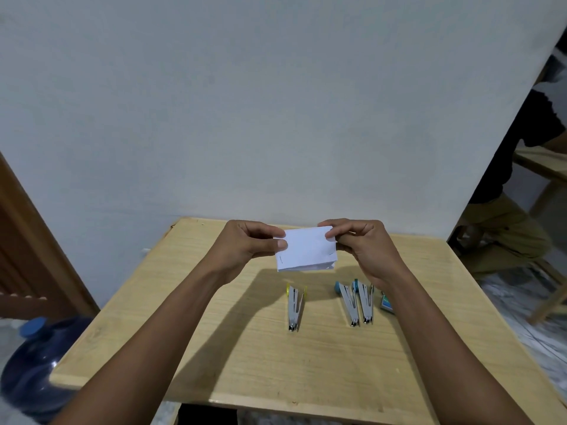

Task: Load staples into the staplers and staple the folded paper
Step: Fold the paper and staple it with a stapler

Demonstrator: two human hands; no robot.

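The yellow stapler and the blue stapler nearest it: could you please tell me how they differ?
The yellow stapler has yellow trim and lies alone; the blue stapler has blue trim and lies beside a second blue stapler. Both are silver and lie untouched on the table.

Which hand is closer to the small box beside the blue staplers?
Right. The right hand pinches the paper just behind the small box; the left hand pinches the paper's other end, far off to the box's left.

Folded white paper (305, 248) held up, one stapled edge showing, and beneath it lie a yellow-tipped stapler (295, 305) and two blue-tipped staplers (349, 303) (366, 303).
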